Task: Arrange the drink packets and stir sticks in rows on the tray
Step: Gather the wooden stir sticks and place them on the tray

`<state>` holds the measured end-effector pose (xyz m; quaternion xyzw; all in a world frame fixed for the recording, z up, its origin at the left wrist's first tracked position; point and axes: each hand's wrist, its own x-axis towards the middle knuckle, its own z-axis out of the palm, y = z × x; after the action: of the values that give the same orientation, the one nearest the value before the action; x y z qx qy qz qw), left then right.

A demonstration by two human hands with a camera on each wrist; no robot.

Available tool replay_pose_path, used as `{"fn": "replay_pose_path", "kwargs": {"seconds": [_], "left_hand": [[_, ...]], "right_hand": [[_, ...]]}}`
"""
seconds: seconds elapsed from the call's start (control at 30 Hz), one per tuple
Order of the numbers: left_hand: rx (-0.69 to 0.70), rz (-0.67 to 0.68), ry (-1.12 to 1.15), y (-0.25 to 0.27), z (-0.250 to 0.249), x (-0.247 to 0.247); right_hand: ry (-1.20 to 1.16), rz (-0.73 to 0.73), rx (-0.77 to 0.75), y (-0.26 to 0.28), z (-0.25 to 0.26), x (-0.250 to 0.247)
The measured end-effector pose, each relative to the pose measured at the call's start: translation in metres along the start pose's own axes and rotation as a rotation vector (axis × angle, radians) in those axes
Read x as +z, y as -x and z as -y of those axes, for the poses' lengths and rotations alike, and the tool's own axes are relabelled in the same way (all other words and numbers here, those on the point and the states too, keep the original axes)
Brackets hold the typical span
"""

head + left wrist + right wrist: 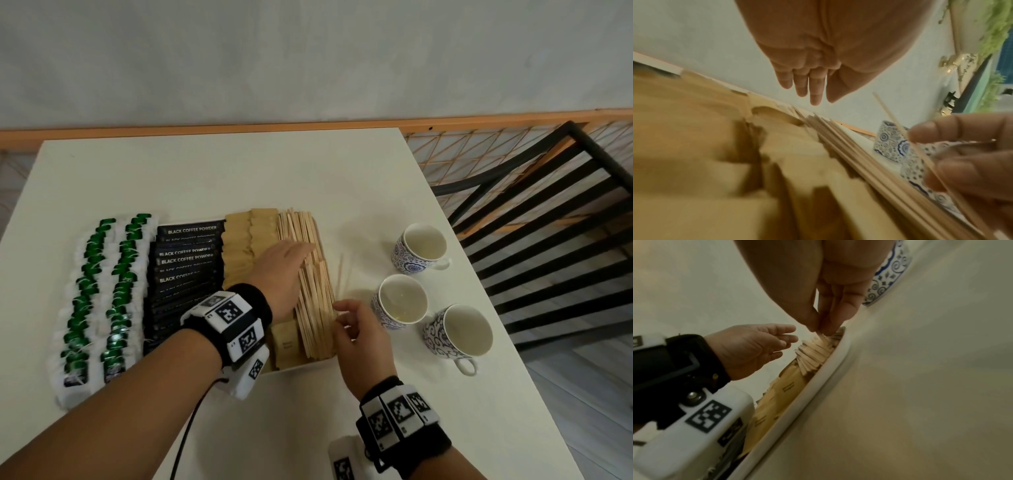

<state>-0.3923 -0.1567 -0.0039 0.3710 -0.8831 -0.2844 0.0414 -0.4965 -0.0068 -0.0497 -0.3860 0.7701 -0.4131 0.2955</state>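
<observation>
Packets (186,260) rowed; right hand (359,334) pinches last stir stick (340,274), left hand (281,270) flat on stick row (313,301).

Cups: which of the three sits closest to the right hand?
The middle cup, just right of the right hand; the far cup and the near cup lie further off.
</observation>
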Motion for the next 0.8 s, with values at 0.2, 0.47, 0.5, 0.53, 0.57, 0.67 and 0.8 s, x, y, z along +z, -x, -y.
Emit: {"fn": "replay_pose_path", "kwargs": {"seconds": [0.2,0.47,0.5,0.53,0.57,0.67,0.8], "left_hand": [[-0.004,0.019,0.025,0.001,0.007,-0.005],[0.023,0.236,-0.181,-0.005,-0.004,0.006],[0.021,0.247,-0.211,-0.007,-0.004,0.008],[0.018,0.256,-0.236,-0.009,-0.004,0.009],[0.020,0.262,-0.259,-0.011,-0.004,0.011],[0.039,0.270,-0.302,-0.017,-0.007,0.015],[0.029,0.296,-0.339,-0.025,-0.009,0.019]], "right_hand": [[0.250,0.083,-0.131,-0.005,0.010,0.004],[0.369,0.002,-0.162,0.004,-0.003,0.006],[0.372,0.034,-0.131,0.005,-0.003,0.006],[0.387,0.069,-0.105,0.005,-0.002,0.005],[0.406,0.098,-0.091,0.005,-0.001,0.005],[0.453,0.124,-0.104,0.000,0.000,0.007],[0.489,0.100,-0.130,-0.003,-0.002,0.011]]}}
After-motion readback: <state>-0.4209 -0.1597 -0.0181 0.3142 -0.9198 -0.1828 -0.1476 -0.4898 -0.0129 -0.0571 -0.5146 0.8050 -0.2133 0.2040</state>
